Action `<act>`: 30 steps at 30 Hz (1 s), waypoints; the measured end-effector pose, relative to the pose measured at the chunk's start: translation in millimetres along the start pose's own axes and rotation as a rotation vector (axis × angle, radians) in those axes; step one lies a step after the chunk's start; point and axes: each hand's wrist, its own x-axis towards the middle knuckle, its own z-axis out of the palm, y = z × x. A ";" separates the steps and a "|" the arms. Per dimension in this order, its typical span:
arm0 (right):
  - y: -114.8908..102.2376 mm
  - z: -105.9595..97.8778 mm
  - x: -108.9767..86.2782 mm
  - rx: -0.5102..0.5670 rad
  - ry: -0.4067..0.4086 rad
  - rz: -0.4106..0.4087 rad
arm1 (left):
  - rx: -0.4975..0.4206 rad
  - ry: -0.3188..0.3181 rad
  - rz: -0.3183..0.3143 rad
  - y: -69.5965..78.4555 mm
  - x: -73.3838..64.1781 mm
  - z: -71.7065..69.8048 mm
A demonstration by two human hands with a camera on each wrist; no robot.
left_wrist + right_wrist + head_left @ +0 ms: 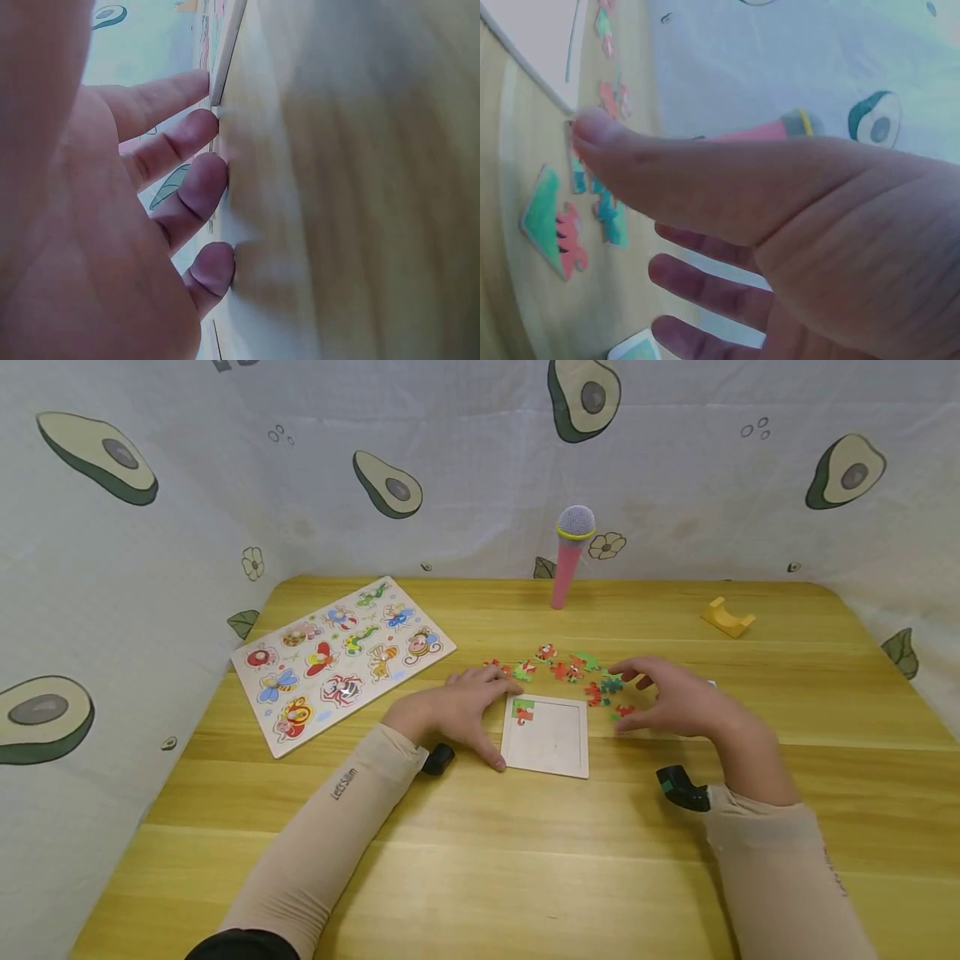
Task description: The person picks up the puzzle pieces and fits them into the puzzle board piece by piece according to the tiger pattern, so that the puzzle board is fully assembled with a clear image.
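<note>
A square white puzzle tray (547,747) lies flat, with a green-and-red jigsaw piece (523,711) in its upper left corner. My left hand (461,710) spans the tray's left side, thumb at the near corner and index finger at the far one. In the left wrist view, its other fingertips (214,266) rest on the table. To the right of the tray, my right hand (678,697) hovers with parted thumb and fingers, holding nothing. A green-and-red corner piece (541,214) lies below its thumb. Several loose red and green pieces (588,662) are scattered behind the tray.
An insect peg puzzle board (360,681) lies at the left. Behind the pieces stands a pink toy microphone (567,568). A yellow curved block (727,620) sits at the back right. Avocado-printed cloth (480,435) borders the wooden table (480,877).
</note>
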 end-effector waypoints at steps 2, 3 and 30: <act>3.2 0.8 2.1 -0.007 0.012 0.010 | 0.002 -0.003 -0.003 0.1 -0.3 -0.1; 4.6 1.5 3.3 -0.009 0.018 0.016 | 0.004 -0.004 -0.007 0.0 -0.4 -0.1; 24.0 24.5 21.3 -0.053 0.136 0.137 | 0.006 0.006 -0.005 -0.7 1.8 1.2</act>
